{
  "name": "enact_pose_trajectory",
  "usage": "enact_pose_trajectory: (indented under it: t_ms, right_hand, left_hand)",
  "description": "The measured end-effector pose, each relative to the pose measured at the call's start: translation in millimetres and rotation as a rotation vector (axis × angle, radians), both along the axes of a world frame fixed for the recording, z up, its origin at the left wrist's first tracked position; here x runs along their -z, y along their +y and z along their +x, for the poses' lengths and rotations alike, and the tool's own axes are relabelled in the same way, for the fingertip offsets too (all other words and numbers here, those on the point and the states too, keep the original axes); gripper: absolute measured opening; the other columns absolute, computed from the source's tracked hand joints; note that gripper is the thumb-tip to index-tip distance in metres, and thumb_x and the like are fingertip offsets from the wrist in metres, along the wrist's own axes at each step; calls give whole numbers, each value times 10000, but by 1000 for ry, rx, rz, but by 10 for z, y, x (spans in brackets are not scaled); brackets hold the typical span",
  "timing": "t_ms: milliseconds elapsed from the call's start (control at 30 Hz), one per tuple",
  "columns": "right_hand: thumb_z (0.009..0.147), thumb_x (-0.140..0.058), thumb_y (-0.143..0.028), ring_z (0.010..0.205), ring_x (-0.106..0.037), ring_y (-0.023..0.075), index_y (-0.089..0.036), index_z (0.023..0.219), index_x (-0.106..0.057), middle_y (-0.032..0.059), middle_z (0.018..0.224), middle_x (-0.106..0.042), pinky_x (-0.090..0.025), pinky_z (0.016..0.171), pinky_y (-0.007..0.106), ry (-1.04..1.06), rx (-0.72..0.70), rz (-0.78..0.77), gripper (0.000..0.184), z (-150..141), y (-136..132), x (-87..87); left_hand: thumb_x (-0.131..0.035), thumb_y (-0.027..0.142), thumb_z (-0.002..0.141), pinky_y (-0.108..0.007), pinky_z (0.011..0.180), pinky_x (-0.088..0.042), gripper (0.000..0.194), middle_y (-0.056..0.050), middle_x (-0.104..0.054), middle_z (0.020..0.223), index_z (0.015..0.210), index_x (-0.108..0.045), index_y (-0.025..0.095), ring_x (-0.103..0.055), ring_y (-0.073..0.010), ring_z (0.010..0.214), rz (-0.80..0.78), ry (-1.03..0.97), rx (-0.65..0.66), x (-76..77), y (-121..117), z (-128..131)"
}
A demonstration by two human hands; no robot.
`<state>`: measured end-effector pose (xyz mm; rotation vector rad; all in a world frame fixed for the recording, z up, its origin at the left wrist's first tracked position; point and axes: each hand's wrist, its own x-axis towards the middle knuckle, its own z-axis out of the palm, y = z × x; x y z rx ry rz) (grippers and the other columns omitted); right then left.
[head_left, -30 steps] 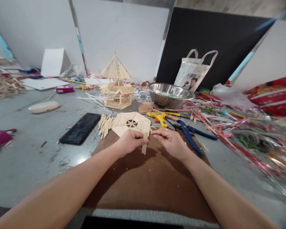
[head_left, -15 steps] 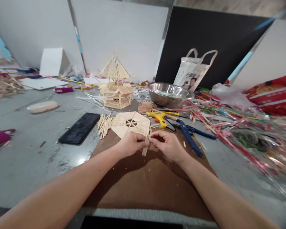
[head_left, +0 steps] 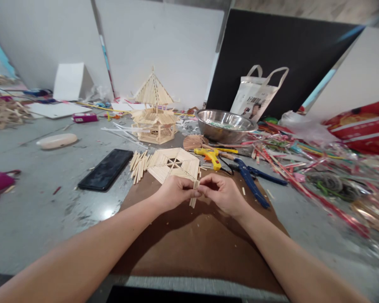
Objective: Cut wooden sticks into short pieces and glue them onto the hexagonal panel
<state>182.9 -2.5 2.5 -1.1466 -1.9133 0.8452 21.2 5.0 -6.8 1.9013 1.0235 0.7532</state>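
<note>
My left hand (head_left: 176, 192) is closed on a few short wooden sticks (head_left: 193, 203), whose lower ends poke out beneath the fingers. Thumb and finger of my right hand (head_left: 220, 191) pinch at the upper part of the same sticks, and the fingertips of both hands nearly meet. Just beyond lies a flat hexagonal panel (head_left: 158, 168) made of sticks, with an opening and spokes at its middle. Loose cut sticks (head_left: 140, 166) are heaped against its left side. Under my hands spreads a brown mat (head_left: 189, 252).
A stick-built pagoda model (head_left: 154, 113) stands behind the panel. To the right are a yellow glue gun (head_left: 210, 156), blue-handled cutters (head_left: 252, 185) and a steel basin (head_left: 225, 134). A black phone (head_left: 106, 170) lies left. Coloured strips (head_left: 290, 176) clutter the far right.
My fingers have shifted slightly on the sticks, with the left thumb now covering more of them. Everything else stays in place.
</note>
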Motion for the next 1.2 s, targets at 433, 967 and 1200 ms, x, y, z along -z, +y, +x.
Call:
enact_pose_trajectory:
  t_ms: [433,967,1200]
  right_hand:
    - [635,-591,-320,485,-494,83,-165,715,-504,-28,586,-545,-404,490,219,67,-15,-114,194,-19,-18,33]
    - [729,-486,-286,602,-487,89,-166,794,-488,-4,694,-527,-395,559,212,6,-47,-33,137,-35,-53,28]
    - [707,-519,-290,537,-454,74,-178,752,-465,-31,616,-505,-359,511,192,-86,-42,51,132,-46,-89,8]
  left_hand:
    - [-433,396,709,-147,422,-255,358,41,-416,453,557,-572,104,-351,-51,460,136,112,-39,27,-59,50]
    - [-470,340,710,-153,471,-304,273,24,-511,514,622,-611,124,-424,-64,501,229,127,-39,43,-56,46]
    - [-435,211,713,-164,457,-270,240,22,-514,483,557,-598,127,-416,-63,483,331,250,-80,47,-94,54]
